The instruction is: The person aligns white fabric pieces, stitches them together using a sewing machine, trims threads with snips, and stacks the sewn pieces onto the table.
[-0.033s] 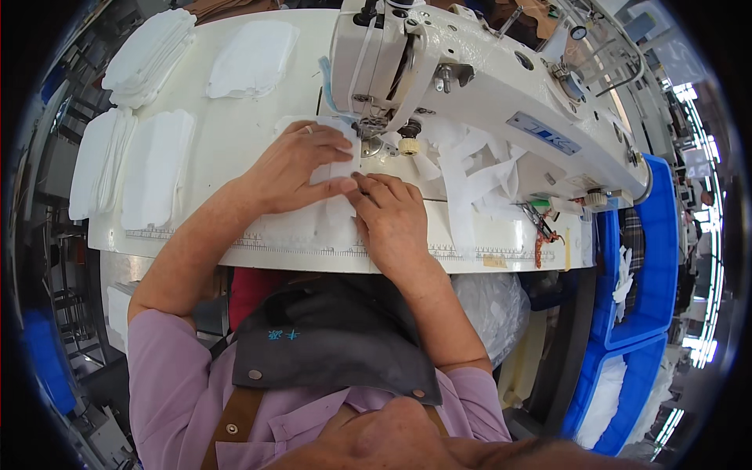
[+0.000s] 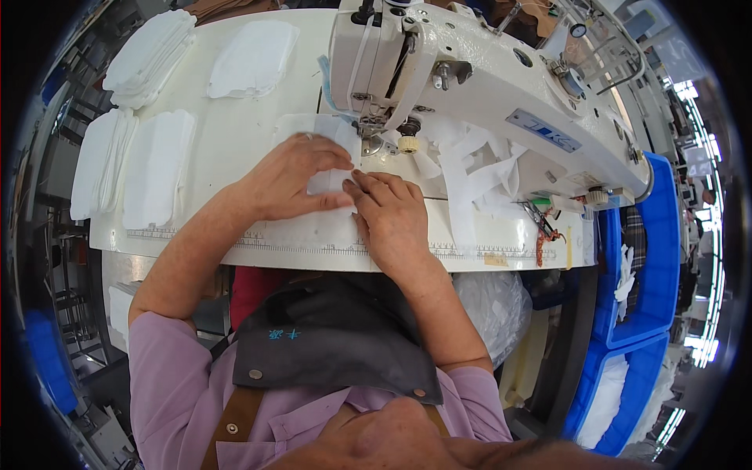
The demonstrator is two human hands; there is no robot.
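Observation:
My left hand [image 2: 301, 176] rests on a white fabric piece [image 2: 294, 231] left of the sewing machine's needle and presser foot [image 2: 368, 129], fingers apart and slightly bent. My right hand [image 2: 388, 219] lies at the piece's right edge, fingertips on it beside the left thumb, fingers loosely spread. The piece reaches up to the presser foot, partly under my hands. A light blue strip [image 2: 327, 82] hangs beside the machine's head. Loose white strips [image 2: 458, 180] lie right of the needle.
Stacked white pieces [image 2: 145, 59] [image 2: 98, 164] sit on the left of the table [image 2: 204, 125], with a thinner pile [image 2: 247, 59] nearby. Metal tools [image 2: 540, 219] lie under the machine arm [image 2: 486, 94]. Blue bins [image 2: 658, 274] holding cloth stand at the right.
My left hand has shifted slightly toward me, its fingers lower, showing more of the white piece near the presser foot. My right hand is almost unmoved.

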